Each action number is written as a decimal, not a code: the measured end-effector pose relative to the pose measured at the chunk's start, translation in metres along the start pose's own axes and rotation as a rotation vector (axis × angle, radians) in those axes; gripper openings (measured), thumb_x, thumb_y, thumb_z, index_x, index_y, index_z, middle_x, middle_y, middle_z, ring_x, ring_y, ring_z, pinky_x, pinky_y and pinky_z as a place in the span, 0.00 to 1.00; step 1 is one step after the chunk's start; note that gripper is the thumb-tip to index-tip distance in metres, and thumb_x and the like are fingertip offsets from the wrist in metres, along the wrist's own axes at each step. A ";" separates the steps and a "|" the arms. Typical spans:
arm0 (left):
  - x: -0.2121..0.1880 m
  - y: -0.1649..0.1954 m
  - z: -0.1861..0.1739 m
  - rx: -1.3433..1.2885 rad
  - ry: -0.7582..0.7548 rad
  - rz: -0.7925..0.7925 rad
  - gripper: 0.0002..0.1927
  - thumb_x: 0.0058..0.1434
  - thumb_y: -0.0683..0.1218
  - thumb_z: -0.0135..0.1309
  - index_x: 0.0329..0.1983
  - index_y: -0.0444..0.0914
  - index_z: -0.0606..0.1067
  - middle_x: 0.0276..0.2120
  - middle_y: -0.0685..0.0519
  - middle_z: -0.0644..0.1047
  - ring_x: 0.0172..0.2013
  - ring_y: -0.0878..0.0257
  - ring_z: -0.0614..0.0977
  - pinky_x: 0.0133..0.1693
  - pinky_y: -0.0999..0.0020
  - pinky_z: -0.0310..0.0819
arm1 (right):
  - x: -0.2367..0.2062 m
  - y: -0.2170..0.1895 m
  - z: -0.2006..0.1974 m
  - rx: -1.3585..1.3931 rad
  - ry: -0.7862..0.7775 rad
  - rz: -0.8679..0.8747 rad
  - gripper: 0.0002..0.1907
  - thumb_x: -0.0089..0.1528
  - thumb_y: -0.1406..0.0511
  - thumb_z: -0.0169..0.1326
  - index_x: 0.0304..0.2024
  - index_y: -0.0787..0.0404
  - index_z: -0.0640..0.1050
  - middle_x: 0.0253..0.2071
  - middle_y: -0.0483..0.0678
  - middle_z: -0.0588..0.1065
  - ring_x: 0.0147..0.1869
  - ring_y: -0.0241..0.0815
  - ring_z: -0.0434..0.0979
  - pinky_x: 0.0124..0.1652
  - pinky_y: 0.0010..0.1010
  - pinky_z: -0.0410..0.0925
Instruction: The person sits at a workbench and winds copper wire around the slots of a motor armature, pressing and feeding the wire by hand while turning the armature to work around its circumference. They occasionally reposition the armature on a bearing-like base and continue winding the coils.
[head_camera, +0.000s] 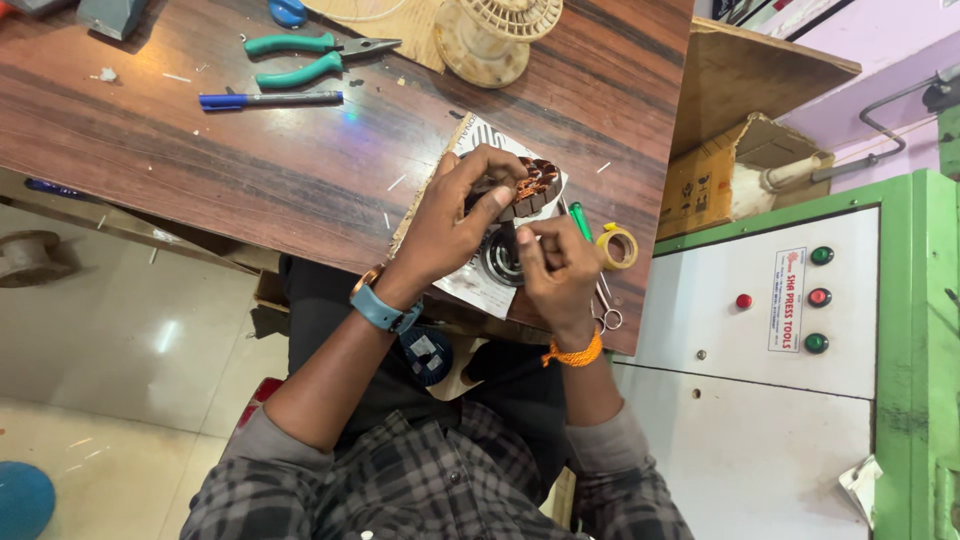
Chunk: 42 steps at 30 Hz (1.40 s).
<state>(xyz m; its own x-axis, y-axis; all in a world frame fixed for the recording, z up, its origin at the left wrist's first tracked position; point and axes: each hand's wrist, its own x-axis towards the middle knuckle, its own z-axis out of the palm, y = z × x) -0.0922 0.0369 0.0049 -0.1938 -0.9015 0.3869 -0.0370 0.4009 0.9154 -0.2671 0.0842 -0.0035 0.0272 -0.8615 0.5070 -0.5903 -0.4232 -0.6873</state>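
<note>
My left hand (455, 215) grips a round motor stator (533, 187) with copper windings, tilted on a printed paper sheet (475, 285) at the near edge of the wooden table (250, 170). My right hand (555, 265) is beside it, fingers pinched together just below the stator; what it pinches is too small to tell. A dark round ring part (497, 262) lies on the sheet between my hands. I wear a blue watch on the left wrist and an orange thread on the right.
Green-handled pliers (310, 58), a blue pen (270, 98) and a cream plastic spool (495, 35) lie farther back. A yellow tape roll (618, 247), green-handled tool (581, 220) and scissors (606, 310) sit right of my hands. A grey control cabinet (770, 340) with coloured buttons stands to the right.
</note>
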 end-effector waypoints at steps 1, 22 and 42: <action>0.000 0.002 0.000 -0.004 -0.001 -0.001 0.10 0.69 0.44 0.52 0.51 0.38 0.76 0.42 0.54 0.80 0.48 0.61 0.75 0.53 0.64 0.70 | -0.006 0.003 0.002 0.020 -0.022 0.031 0.05 0.65 0.71 0.60 0.36 0.65 0.77 0.19 0.39 0.62 0.22 0.27 0.54 0.25 0.25 0.49; -0.018 0.012 0.038 0.512 0.278 0.164 0.25 0.54 0.44 0.69 0.56 0.47 0.79 0.43 0.55 0.71 0.46 0.54 0.67 0.52 0.57 0.64 | 0.030 0.020 -0.048 -0.040 0.057 -0.063 0.03 0.65 0.72 0.63 0.41 0.68 0.82 0.36 0.48 0.82 0.34 0.31 0.79 0.32 0.21 0.69; -0.008 0.011 0.017 0.251 0.148 0.009 0.52 0.51 0.51 0.70 0.73 0.41 0.54 0.46 0.54 0.80 0.44 0.54 0.70 0.52 0.51 0.61 | 0.097 -0.007 -0.024 -0.184 -0.221 -0.298 0.07 0.64 0.68 0.66 0.38 0.63 0.80 0.33 0.47 0.81 0.30 0.34 0.78 0.30 0.26 0.69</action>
<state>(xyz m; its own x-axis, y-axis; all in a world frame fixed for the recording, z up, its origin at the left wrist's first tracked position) -0.1081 0.0516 0.0097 -0.0506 -0.9045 0.4235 -0.2812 0.4197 0.8630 -0.2799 0.0100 0.0627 0.3800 -0.7567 0.5319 -0.6643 -0.6234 -0.4123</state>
